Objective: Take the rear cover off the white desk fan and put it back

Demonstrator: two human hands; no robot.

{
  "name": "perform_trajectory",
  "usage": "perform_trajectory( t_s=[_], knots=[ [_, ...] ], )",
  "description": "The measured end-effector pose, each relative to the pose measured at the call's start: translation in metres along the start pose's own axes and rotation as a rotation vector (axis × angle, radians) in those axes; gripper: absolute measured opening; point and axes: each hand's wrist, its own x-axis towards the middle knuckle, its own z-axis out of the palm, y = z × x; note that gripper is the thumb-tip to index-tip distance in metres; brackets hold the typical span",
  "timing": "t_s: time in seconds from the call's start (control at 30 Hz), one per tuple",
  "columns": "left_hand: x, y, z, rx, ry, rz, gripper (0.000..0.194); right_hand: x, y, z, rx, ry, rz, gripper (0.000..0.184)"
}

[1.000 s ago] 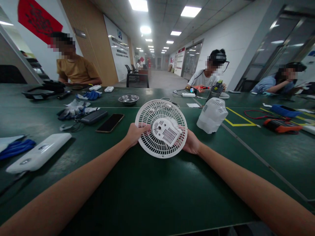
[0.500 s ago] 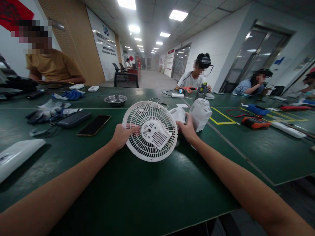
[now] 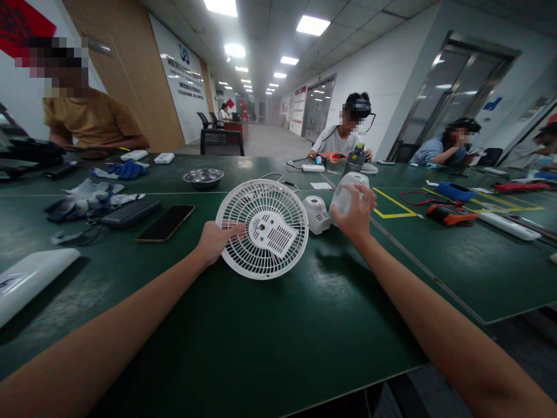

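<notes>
My left hand (image 3: pixel 213 241) is closed on the left rim of a round white fan grille (image 3: pixel 235 255), thumb laid over its ribs. The grille is tilted, its vented hub plate facing me. Farther right, my right hand (image 3: pixel 357 215) has its thumb and fingers around a white plastic fan housing (image 3: pixel 342 200), which it partly hides. Between the grille and this housing stands a smaller white vented cover (image 3: pixel 316 215), touched by neither hand.
A steel bowl (image 3: pixel 203 177) and a phone (image 3: pixel 166 223) lie left of the grille, with gloves (image 3: pixel 82 197) and a power bank (image 3: pixel 131 213) beyond. An orange multimeter (image 3: pixel 452 215) is at right. Across the table a person (image 3: pixel 342 139) handles a grey object.
My right hand has left the grille's right side and the smaller cover, moving right onto the larger housing, which now leans left. The left hand still holds the grille.
</notes>
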Motion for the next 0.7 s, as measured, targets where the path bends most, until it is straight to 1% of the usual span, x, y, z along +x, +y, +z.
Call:
perform_trajectory(
  t_s=[0.07, 0.13, 0.17, 0.2, 0.27, 0.3, 0.33, 0.4, 0.53, 0.6, 0.67, 0.7],
  knots=[
    [0.002, -0.002, -0.001, -0.017, -0.007, -0.005, 0.032, 0.004, 0.017, -0.003, -0.017, 0.109, 0.117, 0.072],
    [0.004, -0.003, -0.001, -0.030, -0.014, -0.020, 0.029, 0.003, 0.037, 0.002, 0.043, 0.120, 0.259, 0.083],
    [0.005, -0.004, -0.002, -0.036, -0.019, -0.030, 0.027, 0.001, 0.046, 0.007, 0.117, 0.073, 0.334, 0.087],
    [0.006, -0.004, -0.002, -0.041, -0.028, -0.038, 0.026, -0.002, 0.053, 0.012, 0.204, -0.016, 0.421, 0.092],
    [0.007, -0.004, -0.003, -0.047, -0.047, -0.049, 0.025, -0.008, 0.064, 0.023, 0.289, -0.166, 0.581, 0.097],
    [0.007, -0.004, -0.003, -0.047, -0.053, -0.051, 0.026, -0.011, 0.067, 0.028, 0.300, -0.204, 0.634, 0.096],
    [0.007, -0.004, -0.004, -0.047, -0.056, -0.052, 0.026, -0.012, 0.068, 0.031, 0.295, -0.210, 0.670, 0.094],
    [0.007, -0.004, -0.004, -0.049, -0.060, -0.048, 0.027, -0.012, 0.067, 0.035, 0.283, -0.152, 0.707, 0.089],
    [0.007, -0.004, -0.005, -0.046, -0.081, -0.037, 0.026, 0.000, 0.054, 0.035, 0.360, 0.049, 0.761, 0.085],
    [0.007, -0.004, -0.004, -0.044, -0.081, -0.036, 0.027, 0.008, 0.041, 0.033, 0.420, 0.123, 0.720, 0.086],
    [0.008, -0.004, -0.004, -0.046, -0.074, -0.030, 0.027, 0.014, 0.025, 0.030, 0.447, 0.144, 0.637, 0.086],
    [0.008, -0.004, -0.004, -0.045, -0.072, -0.027, 0.027, 0.015, 0.016, 0.029, 0.445, 0.134, 0.595, 0.086]
  ],
)
